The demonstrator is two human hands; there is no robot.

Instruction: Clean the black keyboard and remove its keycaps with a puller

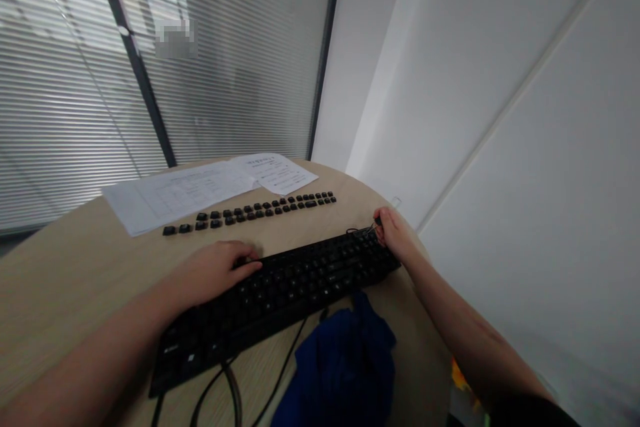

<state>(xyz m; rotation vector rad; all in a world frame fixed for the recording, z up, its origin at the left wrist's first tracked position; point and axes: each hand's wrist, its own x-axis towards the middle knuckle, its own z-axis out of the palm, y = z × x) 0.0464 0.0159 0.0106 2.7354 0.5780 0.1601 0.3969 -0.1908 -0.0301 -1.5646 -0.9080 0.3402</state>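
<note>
A black keyboard lies at a slant across the round wooden table, many of its keycaps in place. My left hand grips its far edge, thumb along the top and fingers curled behind. Over the keyboard's far right end, my right hand is closed on a small tool with thin wires, a keycap puller. The fingers partly hide its handle. Loose black keycaps stand in two rows beyond the keyboard.
Printed paper sheets lie behind the keycap rows. A blue cloth sits at the table's near edge, with black cables beside it. A white wall borders the table on the right; window blinds are behind.
</note>
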